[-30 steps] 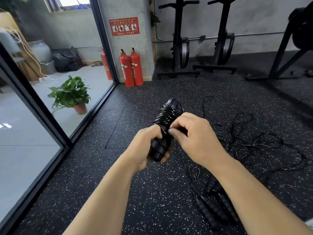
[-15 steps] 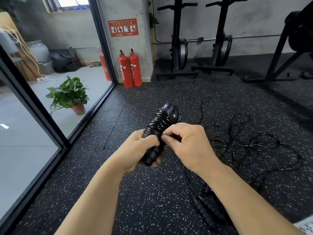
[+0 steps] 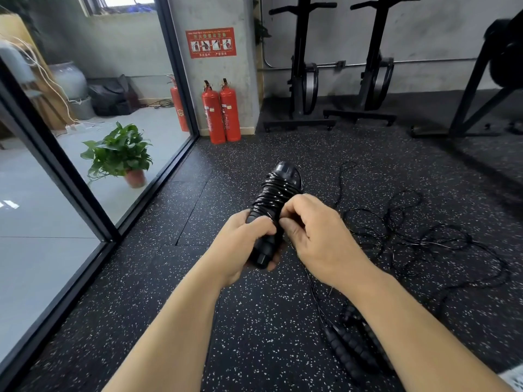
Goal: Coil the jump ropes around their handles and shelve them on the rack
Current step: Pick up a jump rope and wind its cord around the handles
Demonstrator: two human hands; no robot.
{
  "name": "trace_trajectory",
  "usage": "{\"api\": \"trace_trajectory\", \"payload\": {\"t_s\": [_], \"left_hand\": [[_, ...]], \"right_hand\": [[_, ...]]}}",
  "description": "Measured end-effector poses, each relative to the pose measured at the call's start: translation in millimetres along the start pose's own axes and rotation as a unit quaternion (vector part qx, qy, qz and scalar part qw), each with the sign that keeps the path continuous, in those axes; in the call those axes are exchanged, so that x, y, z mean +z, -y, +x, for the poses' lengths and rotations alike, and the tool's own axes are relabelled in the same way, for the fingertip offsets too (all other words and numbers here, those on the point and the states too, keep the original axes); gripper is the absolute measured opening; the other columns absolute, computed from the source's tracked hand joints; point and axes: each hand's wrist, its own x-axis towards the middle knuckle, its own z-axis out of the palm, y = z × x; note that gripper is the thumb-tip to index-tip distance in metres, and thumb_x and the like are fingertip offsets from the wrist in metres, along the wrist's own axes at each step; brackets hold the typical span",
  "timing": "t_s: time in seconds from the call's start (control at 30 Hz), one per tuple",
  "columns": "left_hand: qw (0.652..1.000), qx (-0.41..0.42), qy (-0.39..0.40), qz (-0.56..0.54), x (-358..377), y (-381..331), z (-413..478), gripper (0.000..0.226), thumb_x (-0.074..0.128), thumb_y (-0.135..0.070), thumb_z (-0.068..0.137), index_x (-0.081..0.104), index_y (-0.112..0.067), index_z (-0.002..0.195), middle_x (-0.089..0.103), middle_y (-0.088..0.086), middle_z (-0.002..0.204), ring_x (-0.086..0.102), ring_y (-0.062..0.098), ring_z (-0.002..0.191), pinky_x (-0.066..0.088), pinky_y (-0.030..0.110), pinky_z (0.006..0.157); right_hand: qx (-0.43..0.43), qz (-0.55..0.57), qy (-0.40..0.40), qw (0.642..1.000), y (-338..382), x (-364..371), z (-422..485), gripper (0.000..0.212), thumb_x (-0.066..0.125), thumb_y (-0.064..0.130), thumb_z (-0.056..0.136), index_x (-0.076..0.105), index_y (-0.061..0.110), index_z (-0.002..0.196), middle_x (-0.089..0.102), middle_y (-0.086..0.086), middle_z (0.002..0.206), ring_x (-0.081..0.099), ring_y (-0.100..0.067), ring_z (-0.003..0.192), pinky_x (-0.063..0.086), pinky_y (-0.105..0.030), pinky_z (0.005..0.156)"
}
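Observation:
A pair of black ribbed jump rope handles [image 3: 273, 205], wound with thin glossy black cord, is held in front of me and tilted up to the right. My left hand [image 3: 243, 244] grips the lower end of the handles. My right hand [image 3: 314, 236] pinches the cord against the coil at the handles' middle. More black rope [image 3: 418, 239] lies tangled loose on the floor to the right. Other black ribbed handles [image 3: 351, 346] lie on the floor under my right forearm. No shelf for the ropes is in view.
Black speckled rubber floor [image 3: 198, 306] all round. A glass wall with a dark frame [image 3: 70, 176] runs along the left, a potted plant [image 3: 119, 157] behind it. Two red fire extinguishers [image 3: 222, 114] stand by a pillar. Black gym stands [image 3: 339, 80] line the back wall.
The handles and both hands have shifted slightly; the right hand's fingers have moved down the coil to its lower turns. The left hand keeps its grip.

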Motion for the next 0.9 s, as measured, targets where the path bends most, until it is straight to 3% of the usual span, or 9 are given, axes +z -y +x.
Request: {"api": "trace_trajectory", "payload": {"t_s": [0.07,0.13,0.23,0.37,0.47,0.57,0.63,0.73,0.9], "left_hand": [[1.0,-0.007,-0.007,-0.02,3.5,-0.5,1.5,0.001,0.051,-0.002,0.089,0.051,-0.003,0.088,0.06,0.019,0.069,0.054,0.026,0.05,0.044,0.026,0.044],[0.999,-0.02,-0.008,-0.026,5.3,0.0,2.8,0.005,0.047,-0.001,0.091,0.051,-0.003,0.089,0.06,0.018,0.07,0.054,0.026,0.049,0.045,0.026,0.043],[0.999,-0.025,-0.008,-0.036,10.3,-0.8,3.6,0.004,0.048,-0.001,0.091,0.051,-0.004,0.092,0.06,0.019,0.075,0.055,0.026,0.051,0.046,0.027,0.044],[0.999,-0.011,-0.027,-0.038,19.4,-0.9,4.0,0.007,0.048,0.0,0.091,0.05,-0.006,0.087,0.058,0.02,0.078,0.054,0.026,0.051,0.046,0.026,0.043],[0.998,0.002,-0.039,-0.041,26.0,-1.8,2.9,0.007,0.049,0.001,0.09,0.05,-0.005,0.085,0.055,0.02,0.079,0.054,0.024,0.05,0.045,0.027,0.043],[0.998,-0.002,-0.036,-0.06,31.3,-3.4,2.0,0.01,0.048,0.0,0.09,0.05,-0.006,0.082,0.057,0.018,0.072,0.055,0.023,0.048,0.044,0.026,0.042],[0.994,-0.026,-0.025,-0.099,34.4,-5.6,0.8,0.011,0.047,-0.003,0.091,0.052,-0.005,0.082,0.06,0.013,0.065,0.055,0.022,0.048,0.044,0.025,0.042],[0.984,-0.089,-0.012,-0.156,37.5,-9.6,-1.8,0.014,0.049,-0.012,0.091,0.058,-0.003,0.085,0.064,0.012,0.064,0.055,0.019,0.046,0.046,0.022,0.041],[0.972,-0.135,0.014,-0.19,34.4,-11.1,-3.4,0.026,0.053,-0.028,0.086,0.062,-0.004,0.093,0.062,0.013,0.07,0.054,0.019,0.048,0.045,0.021,0.04]], "right_hand": [[-0.008,-0.018,0.004,1.0,-1.2,-1.9,1.3,0.006,0.048,0.023,0.098,0.051,0.021,0.094,0.05,0.011,0.094,0.052,-0.01,0.082,0.047,-0.036,0.074],[-0.006,-0.025,0.0,1.0,-3.2,-3.4,1.7,0.007,0.045,0.025,0.099,0.05,0.021,0.095,0.049,0.01,0.095,0.051,-0.011,0.083,0.046,-0.037,0.074],[0.018,-0.018,-0.012,1.0,-7.0,-5.1,1.7,0.008,0.044,0.024,0.099,0.049,0.019,0.095,0.05,0.006,0.096,0.05,-0.008,0.083,0.043,-0.032,0.072],[0.067,0.018,-0.04,0.997,-12.8,-6.3,3.2,0.008,0.046,0.019,0.099,0.052,0.016,0.095,0.053,0.003,0.095,0.048,-0.004,0.081,0.035,-0.014,0.062],[0.104,0.051,-0.065,0.991,-14.9,-4.1,2.3,0.011,0.045,0.02,0.1,0.052,0.015,0.093,0.055,0.001,0.09,0.047,-0.005,0.074,0.03,-0.014,0.057],[0.117,0.077,-0.093,0.986,-15.9,-1.9,0.4,0.012,0.044,0.02,0.1,0.052,0.015,0.093,0.055,0.0,0.09,0.049,-0.01,0.077,0.035,-0.022,0.064],[0.114,0.08,-0.11,0.984,-16.6,-3.0,-1.2,0.011,0.044,0.019,0.1,0.053,0.014,0.094,0.056,-0.001,0.092,0.051,-0.013,0.081,0.04,-0.026,0.068],[0.094,0.069,-0.119,0.986,-16.3,-8.6,-3.3,0.011,0.044,0.019,0.1,0.053,0.016,0.094,0.055,0.003,0.092,0.05,-0.008,0.081,0.04,-0.02,0.068],[0.041,0.021,-0.066,0.997,-17.7,-19.5,-2.7,0.011,0.046,0.022,0.099,0.054,0.018,0.092,0.053,0.007,0.092,0.05,-0.004,0.083,0.04,-0.02,0.07]]}}
